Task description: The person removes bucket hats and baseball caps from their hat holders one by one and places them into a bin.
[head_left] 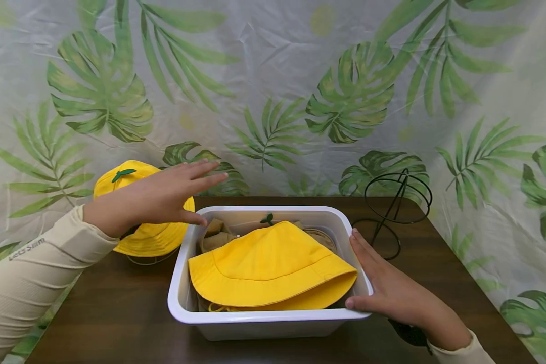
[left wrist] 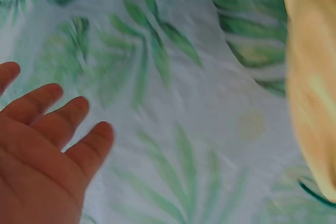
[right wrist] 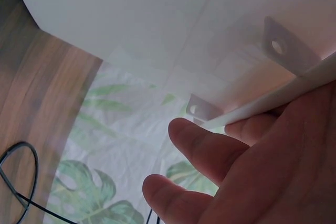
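Observation:
A yellow bucket hat (head_left: 273, 268) with a small green sprout on top lies in a white plastic tub (head_left: 273, 317), over some khaki cloth items (head_left: 216, 235). My right hand (head_left: 391, 288) rests at the tub's right rim, its thumb over the rim and its fingers stretched along the outside. From below, the right wrist view shows loose fingers (right wrist: 205, 140) beside the rim. My left hand (head_left: 164, 194) is raised at the tub's far left corner, fingers straight and spread, holding nothing. Behind it, partly hidden by the forearm, another yellow bucket hat (head_left: 159, 238) sits on a wire stand.
A black wire stand (head_left: 391, 212) is at the right back of the dark wooden table (head_left: 118, 308). Behind the table hangs a leaf-printed cloth (head_left: 273, 76).

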A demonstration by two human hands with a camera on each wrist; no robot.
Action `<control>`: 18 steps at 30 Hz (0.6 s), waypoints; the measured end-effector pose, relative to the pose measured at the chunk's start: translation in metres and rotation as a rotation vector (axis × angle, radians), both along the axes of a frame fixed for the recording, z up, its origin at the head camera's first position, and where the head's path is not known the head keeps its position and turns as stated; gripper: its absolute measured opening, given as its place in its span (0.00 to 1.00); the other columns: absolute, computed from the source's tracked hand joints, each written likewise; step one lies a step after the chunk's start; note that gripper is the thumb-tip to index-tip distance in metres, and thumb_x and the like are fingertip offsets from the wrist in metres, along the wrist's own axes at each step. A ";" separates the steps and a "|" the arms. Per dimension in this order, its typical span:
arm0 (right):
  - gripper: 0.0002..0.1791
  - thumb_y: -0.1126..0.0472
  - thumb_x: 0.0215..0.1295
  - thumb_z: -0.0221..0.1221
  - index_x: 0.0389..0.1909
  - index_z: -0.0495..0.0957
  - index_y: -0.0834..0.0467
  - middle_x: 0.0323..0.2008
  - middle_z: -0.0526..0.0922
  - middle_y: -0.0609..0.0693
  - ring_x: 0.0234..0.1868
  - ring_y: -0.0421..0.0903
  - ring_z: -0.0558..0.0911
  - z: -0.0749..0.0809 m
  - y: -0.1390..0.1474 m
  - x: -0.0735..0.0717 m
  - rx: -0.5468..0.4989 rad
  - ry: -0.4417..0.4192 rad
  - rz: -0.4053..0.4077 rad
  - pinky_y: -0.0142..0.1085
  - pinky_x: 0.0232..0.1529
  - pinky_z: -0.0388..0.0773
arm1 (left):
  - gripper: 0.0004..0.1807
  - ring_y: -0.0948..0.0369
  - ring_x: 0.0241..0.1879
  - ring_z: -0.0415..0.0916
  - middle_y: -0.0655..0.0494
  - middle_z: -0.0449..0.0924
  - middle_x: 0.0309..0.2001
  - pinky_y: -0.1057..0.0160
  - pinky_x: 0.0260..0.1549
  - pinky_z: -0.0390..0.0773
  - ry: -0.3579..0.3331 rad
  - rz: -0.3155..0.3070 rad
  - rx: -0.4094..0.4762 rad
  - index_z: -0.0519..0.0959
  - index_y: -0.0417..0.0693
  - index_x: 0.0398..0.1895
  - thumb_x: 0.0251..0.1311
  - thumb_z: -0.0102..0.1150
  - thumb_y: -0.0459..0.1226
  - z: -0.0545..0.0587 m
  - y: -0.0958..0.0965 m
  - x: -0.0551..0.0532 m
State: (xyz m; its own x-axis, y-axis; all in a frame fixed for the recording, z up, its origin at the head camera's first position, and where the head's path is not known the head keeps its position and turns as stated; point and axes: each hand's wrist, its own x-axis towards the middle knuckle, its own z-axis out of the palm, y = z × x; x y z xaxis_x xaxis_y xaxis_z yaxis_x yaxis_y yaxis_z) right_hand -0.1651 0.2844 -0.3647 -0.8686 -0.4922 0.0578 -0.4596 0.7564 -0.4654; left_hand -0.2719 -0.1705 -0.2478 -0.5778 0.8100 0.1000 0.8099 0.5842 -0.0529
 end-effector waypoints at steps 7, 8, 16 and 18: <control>0.62 0.45 0.58 0.68 0.80 0.34 0.53 0.79 0.31 0.50 0.75 0.66 0.49 0.000 -0.001 0.000 -0.012 -0.017 -0.005 0.67 0.63 0.60 | 0.50 0.38 0.72 0.53 0.39 0.51 0.76 0.36 0.62 0.63 0.031 0.093 0.160 0.59 0.43 0.76 0.53 0.74 0.47 0.013 -0.038 -0.005; 0.62 0.45 0.58 0.68 0.80 0.34 0.54 0.79 0.30 0.50 0.75 0.66 0.49 0.000 -0.001 0.000 -0.013 -0.018 -0.005 0.67 0.62 0.60 | 0.50 0.38 0.72 0.52 0.39 0.51 0.76 0.35 0.62 0.62 0.026 0.123 0.178 0.59 0.43 0.76 0.53 0.74 0.46 0.013 -0.044 -0.006; 0.62 0.46 0.58 0.68 0.80 0.33 0.53 0.79 0.30 0.50 0.75 0.67 0.48 -0.001 0.000 0.000 -0.016 -0.022 -0.008 0.67 0.62 0.60 | 0.49 0.36 0.74 0.42 0.40 0.42 0.78 0.31 0.65 0.50 -0.109 0.424 0.366 0.47 0.45 0.80 0.64 0.64 0.47 0.004 -0.095 -0.024; 0.62 0.46 0.58 0.68 0.80 0.33 0.53 0.79 0.30 0.50 0.74 0.67 0.48 -0.001 0.000 0.000 -0.018 -0.025 -0.011 0.68 0.62 0.60 | 0.48 0.36 0.75 0.39 0.38 0.40 0.78 0.31 0.66 0.46 -0.114 0.478 0.408 0.44 0.43 0.80 0.67 0.60 0.49 -0.002 -0.104 -0.027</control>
State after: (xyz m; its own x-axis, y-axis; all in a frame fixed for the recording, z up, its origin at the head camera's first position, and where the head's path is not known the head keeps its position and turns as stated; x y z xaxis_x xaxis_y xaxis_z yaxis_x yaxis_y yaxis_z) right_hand -0.1653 0.2842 -0.3655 -0.8752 -0.4817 0.0447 -0.4394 0.7527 -0.4902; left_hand -0.2992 -0.2741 -0.2497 -0.8913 0.3696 0.2627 0.4420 0.8374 0.3215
